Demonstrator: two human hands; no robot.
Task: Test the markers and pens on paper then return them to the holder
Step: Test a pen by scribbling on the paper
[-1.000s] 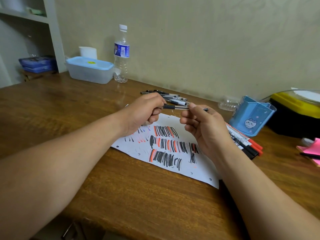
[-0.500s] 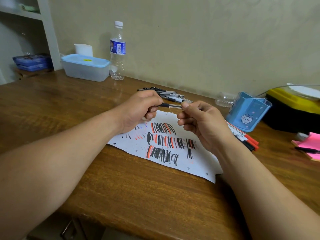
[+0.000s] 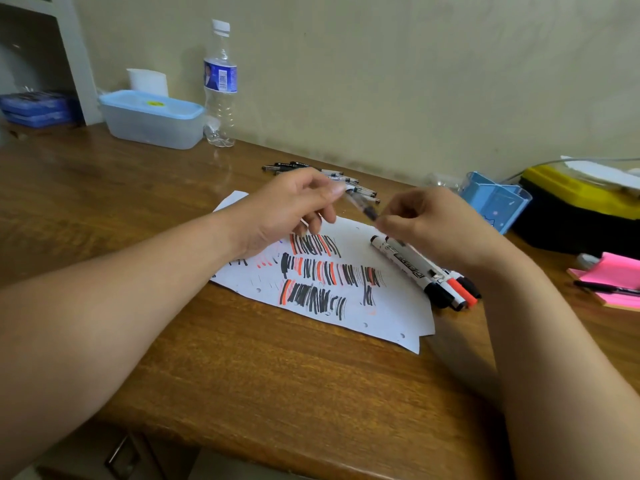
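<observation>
A clear-barrelled pen (image 3: 362, 205) hangs tilted above the paper, held at both ends. My left hand (image 3: 291, 211) pinches its upper end and my right hand (image 3: 429, 226) grips its lower, dark end. Below lies a white sheet of paper (image 3: 388, 306) covered in black and orange test strokes. Several pens (image 3: 304, 166) lie in a pile behind my left hand. A few thick markers (image 3: 415, 268) with black and orange caps rest at the paper's right edge. The blue holder (image 3: 495, 204) stands behind my right hand.
A wooden desk (image 3: 242, 375) carries a lidded plastic box (image 3: 152, 119) and a water bottle (image 3: 220, 88) at the back left. A yellow-and-black case (image 3: 581, 209) and pink sticky notes (image 3: 613, 278) with a pen on them sit at the right.
My hands have turned the pen from level to tilted, its right end lower. My right hand shifted to the right, uncovering the markers. The camera view moved closer.
</observation>
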